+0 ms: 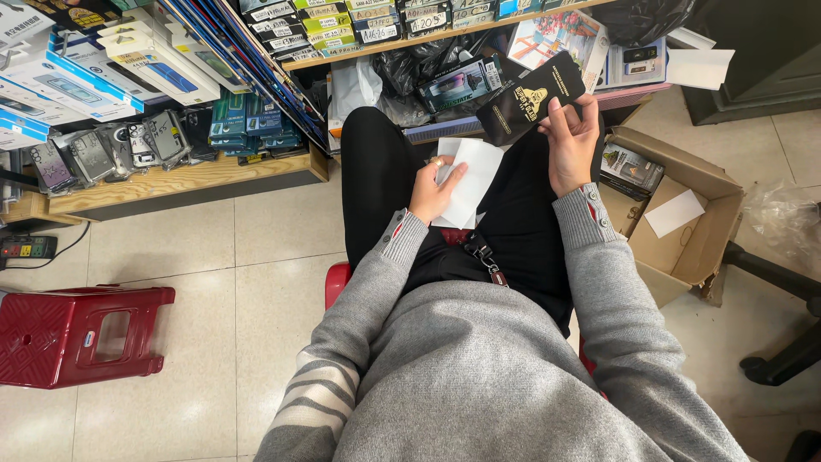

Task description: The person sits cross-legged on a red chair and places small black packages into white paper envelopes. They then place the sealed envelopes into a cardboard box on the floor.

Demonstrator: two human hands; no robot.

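Observation:
I sit on a red stool with my legs in black trousers. My left hand holds a white paper sleeve over my left thigh, thumb on top of it. My right hand is raised a little higher and grips a flat black package with a gold emblem by its lower end. The package tilts up to the right, apart from the white sleeve.
A wooden shelf packed with boxed phone accessories stands ahead and to the left. An open cardboard box with small packs sits at my right. A red plastic stool lies on the tiled floor at left, and a power strip beside it.

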